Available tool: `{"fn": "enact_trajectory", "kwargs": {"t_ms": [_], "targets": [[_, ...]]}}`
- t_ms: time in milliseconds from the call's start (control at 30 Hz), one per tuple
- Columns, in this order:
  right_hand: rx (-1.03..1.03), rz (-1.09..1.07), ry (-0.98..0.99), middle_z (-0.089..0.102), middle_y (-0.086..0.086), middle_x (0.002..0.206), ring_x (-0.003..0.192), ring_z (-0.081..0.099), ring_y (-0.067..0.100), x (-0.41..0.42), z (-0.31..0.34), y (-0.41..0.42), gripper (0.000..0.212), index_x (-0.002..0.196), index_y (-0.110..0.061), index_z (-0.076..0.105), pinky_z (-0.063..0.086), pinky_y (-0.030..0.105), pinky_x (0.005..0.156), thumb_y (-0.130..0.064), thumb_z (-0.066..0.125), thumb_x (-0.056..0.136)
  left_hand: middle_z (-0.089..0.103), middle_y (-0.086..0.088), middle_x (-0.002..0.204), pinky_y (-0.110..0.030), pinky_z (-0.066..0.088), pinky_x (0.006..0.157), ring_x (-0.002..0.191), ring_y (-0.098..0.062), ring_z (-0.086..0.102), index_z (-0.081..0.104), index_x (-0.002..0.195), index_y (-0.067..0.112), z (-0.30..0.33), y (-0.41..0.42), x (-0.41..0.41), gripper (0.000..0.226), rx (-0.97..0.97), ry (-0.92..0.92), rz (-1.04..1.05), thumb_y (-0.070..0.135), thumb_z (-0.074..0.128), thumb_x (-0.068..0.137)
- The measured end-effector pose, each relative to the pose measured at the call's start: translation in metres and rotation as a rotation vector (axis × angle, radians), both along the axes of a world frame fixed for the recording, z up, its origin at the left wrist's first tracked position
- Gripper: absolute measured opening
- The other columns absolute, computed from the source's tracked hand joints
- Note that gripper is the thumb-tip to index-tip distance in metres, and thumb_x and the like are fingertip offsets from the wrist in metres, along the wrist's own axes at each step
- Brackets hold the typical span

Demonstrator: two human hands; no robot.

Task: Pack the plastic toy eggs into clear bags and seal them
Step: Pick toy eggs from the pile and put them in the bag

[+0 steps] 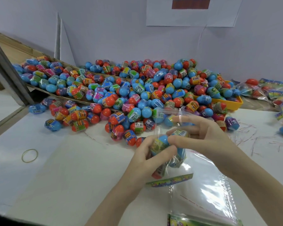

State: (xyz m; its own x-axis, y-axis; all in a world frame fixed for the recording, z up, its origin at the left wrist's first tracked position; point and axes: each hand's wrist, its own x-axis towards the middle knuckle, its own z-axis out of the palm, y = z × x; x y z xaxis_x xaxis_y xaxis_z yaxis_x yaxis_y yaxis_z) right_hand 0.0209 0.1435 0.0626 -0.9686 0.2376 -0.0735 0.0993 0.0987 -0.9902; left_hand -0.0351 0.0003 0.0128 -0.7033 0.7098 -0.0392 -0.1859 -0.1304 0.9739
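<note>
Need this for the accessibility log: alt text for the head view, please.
Two hands hold a clear bag with toy eggs inside above a white table: left hand grips the eggs through it, right hand holds its top. Behind, a large egg pile; empty bags lie nearby.

Head view looks forward and down, close over the table (72, 168).

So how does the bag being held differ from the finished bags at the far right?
The held bag is upright between the left hand and right hand, mouth open and part filled. The finished bags lie flat on the table, untouched. Both are clear plastic holding toy eggs, with a colourful printed strip.
</note>
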Motion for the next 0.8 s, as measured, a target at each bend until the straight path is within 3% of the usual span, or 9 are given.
{"fn": "enact_trajectory", "kwargs": {"t_ms": [67, 133, 233, 333, 433, 533, 667, 800], "targets": [[0.023, 0.035, 0.015, 0.073, -0.004, 0.084, 0.067, 0.068, 0.006, -0.001, 0.0, -0.001, 0.05, 0.104, -0.024, 0.061, 0.051, 0.015, 0.056, -0.019, 0.074, 0.056, 0.07, 0.012, 0.076, -0.012, 0.048, 0.06, 0.07, -0.001, 0.066, 0.058, 0.103, 0.022, 0.001, 0.001, 0.0, 0.051, -0.054, 0.03, -0.014, 0.018, 0.085, 0.059], [0.053, 0.041, -0.023, 0.073, -0.006, 0.086, 0.065, 0.066, 0.004, -0.001, 0.0, -0.001, 0.049, 0.107, -0.025, 0.061, 0.052, 0.016, 0.058, -0.018, 0.075, 0.06, 0.069, 0.01, 0.07, -0.013, 0.048, 0.057, 0.064, -0.001, 0.064, 0.059, 0.099, 0.016, 0.0, 0.002, 0.0, 0.042, -0.095, 0.043, 0.012, 0.009, 0.08, 0.064], [0.083, 0.041, -0.043, 0.072, -0.005, 0.089, 0.068, 0.063, 0.011, -0.001, -0.002, -0.001, 0.058, 0.106, -0.026, 0.063, 0.056, 0.024, 0.066, -0.03, 0.075, 0.049, 0.068, 0.002, 0.071, -0.017, 0.05, 0.058, 0.065, -0.006, 0.063, 0.064, 0.092, 0.006, -0.001, 0.003, -0.003, 0.027, -0.108, 0.017, 0.032, 0.001, 0.074, 0.068], [0.08, 0.031, -0.008, 0.072, -0.001, 0.086, 0.069, 0.056, 0.018, 0.0, -0.002, -0.004, 0.065, 0.103, -0.028, 0.062, 0.053, 0.033, 0.07, -0.035, 0.075, 0.04, 0.067, 0.0, 0.07, -0.018, 0.05, 0.057, 0.064, -0.008, 0.064, 0.065, 0.089, 0.005, -0.001, 0.004, -0.005, 0.038, -0.091, -0.051, 0.012, -0.007, 0.078, 0.056], [0.095, 0.02, 0.021, 0.072, -0.002, 0.085, 0.073, 0.059, 0.027, -0.001, -0.003, -0.008, 0.06, 0.102, -0.03, 0.06, 0.053, 0.037, 0.074, -0.034, 0.076, 0.044, 0.067, 0.001, 0.069, -0.02, 0.052, 0.057, 0.065, -0.01, 0.066, 0.062, 0.091, 0.009, -0.001, 0.007, -0.006, 0.043, -0.069, -0.137, 0.032, 0.004, 0.069, 0.049], [0.137, 0.008, 0.025, 0.071, -0.003, 0.088, 0.079, 0.063, 0.025, -0.001, -0.006, -0.01, 0.049, 0.104, -0.032, 0.058, 0.055, 0.037, 0.077, -0.015, 0.076, 0.062, 0.065, 0.003, 0.064, -0.02, 0.051, 0.053, 0.062, -0.01, 0.065, 0.055, 0.088, 0.016, -0.003, 0.009, -0.006, 0.044, -0.056, -0.175, 0.077, 0.003, 0.067, 0.048], [0.014, 0.03, 0.006, 0.07, 0.003, 0.09, 0.081, 0.067, 0.017, -0.002, -0.007, -0.007, 0.046, 0.106, -0.019, 0.061, 0.056, 0.026, 0.07, 0.006, 0.07, 0.069, 0.071, 0.007, 0.073, -0.018, 0.051, 0.057, 0.07, -0.008, 0.068, 0.055, 0.093, 0.021, -0.002, 0.007, -0.008, 0.05, -0.066, -0.114, 0.064, 0.0, 0.082, 0.057], [-0.028, 0.063, -0.057, 0.071, 0.004, 0.091, 0.073, 0.067, 0.01, -0.001, -0.003, 0.001, 0.036, 0.097, -0.013, 0.067, 0.052, 0.016, 0.061, 0.005, 0.071, 0.067, 0.072, 0.01, 0.084, -0.012, 0.049, 0.064, 0.08, -0.002, 0.067, 0.062, 0.103, 0.024, 0.001, -0.003, -0.009, 0.044, -0.083, 0.01, -0.056, 0.03, 0.072, 0.061]]}}
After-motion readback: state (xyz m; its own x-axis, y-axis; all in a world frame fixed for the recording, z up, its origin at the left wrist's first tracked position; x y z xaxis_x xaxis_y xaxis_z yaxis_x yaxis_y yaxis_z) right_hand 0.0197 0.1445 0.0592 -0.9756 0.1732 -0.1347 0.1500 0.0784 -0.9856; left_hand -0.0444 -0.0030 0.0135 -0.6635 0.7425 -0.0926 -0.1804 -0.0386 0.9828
